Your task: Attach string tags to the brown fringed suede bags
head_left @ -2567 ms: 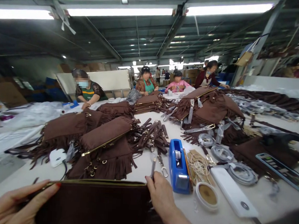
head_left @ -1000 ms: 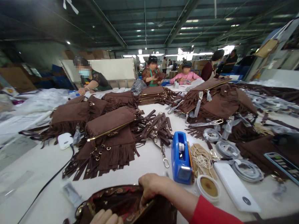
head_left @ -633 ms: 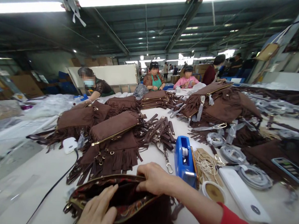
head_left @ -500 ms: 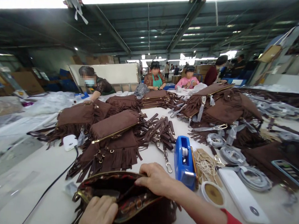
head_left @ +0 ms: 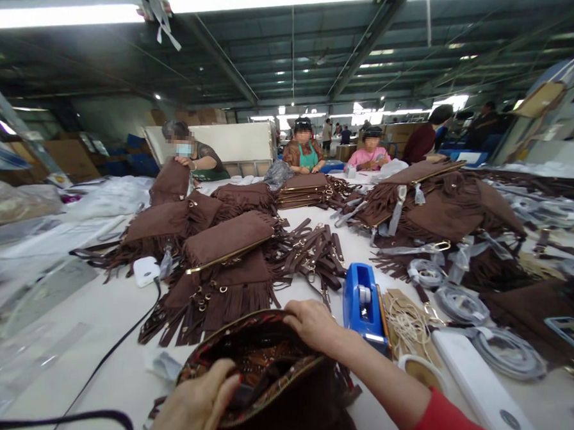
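A brown bag (head_left: pixel 291 404) lies in front of me with its zipped mouth pulled wide, showing a patterned lining. My right hand (head_left: pixel 312 325) pinches the far right of its rim. At the near left of the mouth, my left hand (head_left: pixel 200 396) is closed on the bag's edge with its fingertips inside. A dark item inside, close to these fingertips, is too shaded to name. Beyond the bag lie fringed brown bags (head_left: pixel 230 238) with gold zips, and a heap of brown straps (head_left: pixel 311 251) with metal clips.
A blue tape dispenser (head_left: pixel 362 302) stands right of the bag. Near it are string (head_left: pixel 409 324), a tape roll (head_left: pixel 423 373), a white power bank (head_left: pixel 484 386) and coiled cables (head_left: pixel 508 352). A black cable runs at left. Across the table, a person (head_left: pixel 194 155) holds a brown bag.
The bag's mouth gapes wider and shows more lining. My left hand has turned and moved slightly right and up. Across the table, the masked person has lifted a brown bag.
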Demonstrator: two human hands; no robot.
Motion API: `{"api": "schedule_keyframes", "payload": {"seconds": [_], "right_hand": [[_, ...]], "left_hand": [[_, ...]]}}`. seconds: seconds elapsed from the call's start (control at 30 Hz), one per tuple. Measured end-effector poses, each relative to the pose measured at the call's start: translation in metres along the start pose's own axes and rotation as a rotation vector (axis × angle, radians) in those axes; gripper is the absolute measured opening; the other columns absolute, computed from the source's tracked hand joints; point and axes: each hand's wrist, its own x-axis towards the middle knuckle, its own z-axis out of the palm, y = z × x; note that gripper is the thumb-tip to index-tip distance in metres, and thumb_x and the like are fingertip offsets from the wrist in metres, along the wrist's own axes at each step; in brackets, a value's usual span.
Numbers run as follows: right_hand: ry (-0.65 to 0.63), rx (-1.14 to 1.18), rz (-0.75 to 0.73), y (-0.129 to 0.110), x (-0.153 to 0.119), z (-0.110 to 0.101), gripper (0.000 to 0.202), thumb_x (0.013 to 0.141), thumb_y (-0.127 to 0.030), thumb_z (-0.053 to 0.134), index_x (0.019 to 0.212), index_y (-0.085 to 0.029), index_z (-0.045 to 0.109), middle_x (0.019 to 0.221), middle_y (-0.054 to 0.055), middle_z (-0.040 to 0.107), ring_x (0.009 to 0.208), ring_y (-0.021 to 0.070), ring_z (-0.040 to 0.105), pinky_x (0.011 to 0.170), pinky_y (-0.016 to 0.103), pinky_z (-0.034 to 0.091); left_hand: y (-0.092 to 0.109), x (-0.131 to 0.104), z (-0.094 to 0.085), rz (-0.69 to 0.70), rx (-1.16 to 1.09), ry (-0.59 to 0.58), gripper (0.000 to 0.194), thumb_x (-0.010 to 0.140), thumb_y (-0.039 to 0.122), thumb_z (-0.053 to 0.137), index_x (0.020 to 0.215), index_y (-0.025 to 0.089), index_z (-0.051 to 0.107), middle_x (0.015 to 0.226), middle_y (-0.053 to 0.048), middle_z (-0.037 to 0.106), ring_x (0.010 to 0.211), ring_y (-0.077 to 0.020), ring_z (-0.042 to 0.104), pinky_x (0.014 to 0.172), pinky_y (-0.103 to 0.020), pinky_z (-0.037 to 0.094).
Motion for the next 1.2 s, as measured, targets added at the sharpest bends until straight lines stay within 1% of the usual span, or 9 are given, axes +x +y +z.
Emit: {"api": "schedule_keyframes", "payload": {"seconds": [0.07, 0.17, 0.33, 0.5, 0.63, 0.8, 0.93, 1.03, 1.2], "right_hand": [[0.009, -0.049, -0.091, -0.003, -0.003, -0.001, 0.016, 0.087, -0.027, 0.049, 0.092, -0.020, 0.064, 0.088, 0.006, 0.066, 0.081, 0.0197, 0.059, 0.062, 0.027, 0.030], [0.052, -0.203, -0.273, -0.004, -0.007, -0.002, 0.015, 0.089, -0.024, 0.047, 0.093, -0.020, 0.061, 0.087, 0.004, 0.065, 0.073, 0.0168, 0.058, 0.055, 0.026, 0.027], [0.123, -0.362, -0.410, -0.002, -0.008, -0.003, 0.010, 0.088, -0.019, 0.047, 0.087, -0.018, 0.058, 0.074, 0.002, 0.060, 0.062, 0.0152, 0.054, 0.049, 0.027, 0.023], [0.331, -0.400, -0.555, -0.029, -0.014, -0.002, 0.009, 0.088, -0.012, 0.046, 0.089, -0.017, 0.053, 0.083, 0.004, 0.055, 0.075, 0.0193, 0.049, 0.065, 0.032, 0.034], [0.302, -0.348, -0.668, -0.066, -0.025, 0.016, 0.011, 0.087, -0.011, 0.046, 0.084, -0.014, 0.056, 0.081, 0.004, 0.053, 0.078, 0.0203, 0.047, 0.070, 0.033, 0.039], [0.066, -0.174, -0.393, -0.082, -0.033, 0.053, 0.015, 0.081, -0.013, 0.053, 0.094, -0.008, 0.058, 0.087, 0.013, 0.059, 0.079, 0.0245, 0.054, 0.066, 0.034, 0.044], [0.022, 0.411, -0.030, -0.074, -0.024, 0.067, 0.023, 0.079, -0.026, 0.061, 0.099, -0.015, 0.059, 0.089, 0.007, 0.064, 0.078, 0.0208, 0.059, 0.065, 0.027, 0.043], [0.046, 0.713, 0.032, -0.072, -0.015, 0.070, 0.011, 0.073, -0.020, 0.065, 0.082, -0.016, 0.062, 0.076, 0.000, 0.063, 0.070, 0.0141, 0.057, 0.060, 0.020, 0.039], [0.066, 0.730, 0.011, -0.073, -0.012, 0.068, 0.009, 0.072, -0.011, 0.062, 0.079, -0.017, 0.063, 0.072, -0.002, 0.062, 0.068, 0.0124, 0.055, 0.060, 0.019, 0.036]], "left_hand": [[0.001, 0.015, -0.014, -0.243, 0.141, -0.039, 0.037, 0.085, 0.012, 0.038, 0.122, 0.014, 0.043, 0.104, -0.013, 0.060, 0.077, -0.0200, 0.063, 0.062, -0.028, 0.047], [-0.009, 0.038, -0.030, -0.271, 0.366, 0.003, 0.065, 0.069, 0.004, 0.053, 0.130, 0.016, 0.036, 0.118, -0.017, 0.050, 0.101, -0.0309, 0.053, 0.076, -0.040, 0.043], [-0.049, 0.058, -0.023, -0.355, -0.386, -0.202, 0.007, 0.063, 0.021, 0.052, 0.065, 0.018, 0.059, 0.068, -0.002, 0.060, 0.072, -0.0226, 0.057, 0.065, -0.030, 0.037], [-0.054, 0.052, -0.012, -0.492, -0.666, -0.190, 0.022, 0.058, 0.040, 0.047, 0.057, 0.018, 0.049, 0.050, 0.003, 0.048, 0.052, -0.0158, 0.048, 0.049, -0.024, 0.031], [-0.037, 0.043, -0.015, -0.645, -1.013, -0.075, 0.029, 0.049, 0.042, 0.058, 0.052, 0.017, 0.046, 0.045, 0.005, 0.043, 0.044, -0.0101, 0.039, 0.045, -0.021, 0.025], [-0.033, 0.039, -0.018, -0.769, -1.342, -0.007, 0.027, 0.042, 0.031, 0.069, 0.053, 0.014, 0.051, 0.044, 0.003, 0.050, 0.041, -0.0087, 0.042, 0.043, -0.019, 0.029], [-0.030, 0.039, -0.015, -0.778, -1.430, -0.033, 0.029, 0.042, 0.030, 0.071, 0.054, 0.014, 0.051, 0.044, 0.003, 0.049, 0.038, -0.0090, 0.043, 0.040, -0.020, 0.033], [-0.026, 0.039, -0.013, -0.762, -1.430, -0.045, 0.030, 0.045, 0.032, 0.070, 0.054, 0.015, 0.048, 0.042, 0.004, 0.047, 0.036, -0.0084, 0.041, 0.038, -0.019, 0.030], [-0.025, 0.037, -0.012, -0.741, -1.368, -0.043, 0.029, 0.046, 0.035, 0.067, 0.057, 0.014, 0.049, 0.045, 0.003, 0.049, 0.039, -0.0089, 0.042, 0.040, -0.019, 0.030]]}}
